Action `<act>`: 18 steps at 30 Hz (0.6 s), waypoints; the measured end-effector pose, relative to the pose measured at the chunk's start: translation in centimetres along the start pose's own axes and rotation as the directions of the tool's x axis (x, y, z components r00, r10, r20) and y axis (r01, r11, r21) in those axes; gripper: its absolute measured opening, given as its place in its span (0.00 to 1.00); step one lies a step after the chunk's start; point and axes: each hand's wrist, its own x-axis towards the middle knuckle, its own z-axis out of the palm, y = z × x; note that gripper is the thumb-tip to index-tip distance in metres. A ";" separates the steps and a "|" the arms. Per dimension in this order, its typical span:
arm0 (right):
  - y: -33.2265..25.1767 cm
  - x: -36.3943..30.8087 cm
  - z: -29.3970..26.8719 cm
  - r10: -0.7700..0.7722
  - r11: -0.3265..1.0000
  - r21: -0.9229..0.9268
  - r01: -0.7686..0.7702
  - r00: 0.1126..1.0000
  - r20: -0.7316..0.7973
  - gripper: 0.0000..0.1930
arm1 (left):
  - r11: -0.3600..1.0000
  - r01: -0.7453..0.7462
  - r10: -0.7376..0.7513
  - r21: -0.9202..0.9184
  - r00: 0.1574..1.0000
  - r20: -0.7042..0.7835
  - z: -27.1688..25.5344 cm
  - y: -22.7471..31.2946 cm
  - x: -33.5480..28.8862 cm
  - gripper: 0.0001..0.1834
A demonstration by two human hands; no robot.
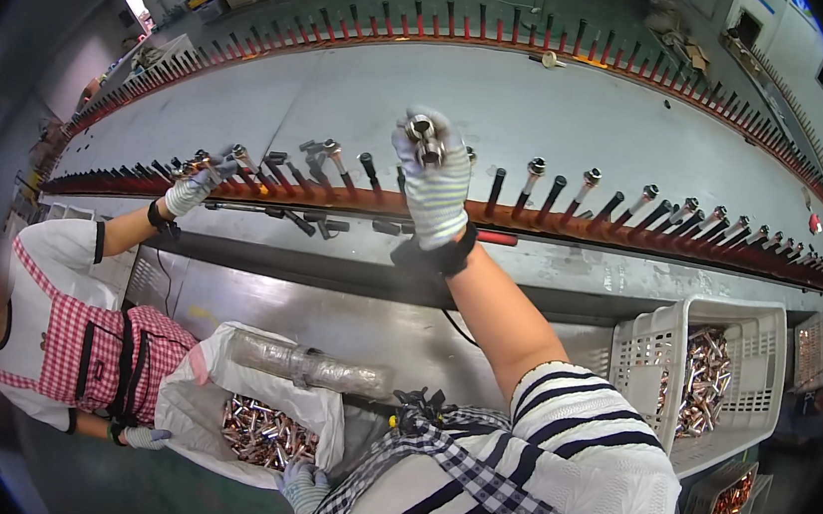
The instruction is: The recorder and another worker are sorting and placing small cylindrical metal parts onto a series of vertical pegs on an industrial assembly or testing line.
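Note:
My right hand (434,184), in a striped knit glove with a black wristband, is raised over the near row of pegs. Its fingers are closed around shiny short metal tubes (426,140), whose open ends face up. My left hand (306,492), also gloved, rests low at the near right corner of a white-lined bin (183,404). Its fingers lie stretched along the liner, beside a heap of small silver and copper-coloured metal tubes (271,433). Nothing shows in that hand. Several pegs (591,181) to the right of my raised hand carry metal tubes on their tips.
A co-worker in a red checked apron (70,352) stands at left, one gloved hand (196,186) at the pegs and another (147,438) by the bin. A plastic-wrapped roll (310,365) lies across the bin. A white crate (756,369) of metal tubes stands right; pegs line the grey table (369,92).

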 end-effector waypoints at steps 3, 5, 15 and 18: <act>-0.5 -3.2 -2.4 -0.044 0.996 -0.094 0.007 0.918 -0.394 0.17 | 1.000 0.012 -0.013 0.010 0.998 0.065 -0.6 1.0 0.5 0.13; 2.2 -5.4 -5.8 -0.266 0.929 -0.361 0.082 0.826 -0.497 0.18 | 0.997 0.052 -0.047 -0.053 0.994 0.097 -2.5 2.7 0.4 0.06; -2.1 -1.6 -4.0 -0.016 0.970 -0.236 -0.050 0.962 -0.271 0.12 | 0.998 0.017 -0.011 -0.054 0.992 0.124 -2.6 2.2 0.7 0.06; -2.7 -3.2 -4.6 -0.475 0.413 -0.878 0.241 0.880 0.017 0.14 | 0.994 0.004 0.001 -0.109 0.999 0.044 -1.9 1.9 0.3 0.06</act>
